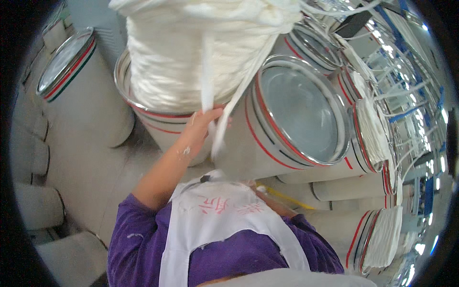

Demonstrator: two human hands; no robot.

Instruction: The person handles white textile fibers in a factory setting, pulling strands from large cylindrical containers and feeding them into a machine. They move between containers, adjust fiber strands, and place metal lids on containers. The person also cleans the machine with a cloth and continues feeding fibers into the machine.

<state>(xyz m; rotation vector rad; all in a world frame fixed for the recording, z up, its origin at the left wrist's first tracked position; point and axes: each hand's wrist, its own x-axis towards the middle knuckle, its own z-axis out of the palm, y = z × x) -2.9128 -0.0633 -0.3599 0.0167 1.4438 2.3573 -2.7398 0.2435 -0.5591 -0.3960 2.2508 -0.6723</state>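
My left hand [204, 122] reaches forward to the near rim of a tall can, its fingers closed round a soft white sliver strand [207, 76]. That strand drops from a high, coiled pile of white sliver [181, 62], which bulges above the metal-rimmed can [160, 125]. A second length of sliver [239, 95] slants down from the pile's right side, passes by my fingers and hangs below them. On the right, my forearm [275, 203] runs in front of my white apron [224, 203]; the fingers of my right hand are hidden.
Close on the right leans a can with a grey round top inside its rim [301, 115]. Another can [67, 62] stands at the left. More cans, some filled with white sliver [370, 129], line the right side. A yellow strip [287, 197] lies on the floor.
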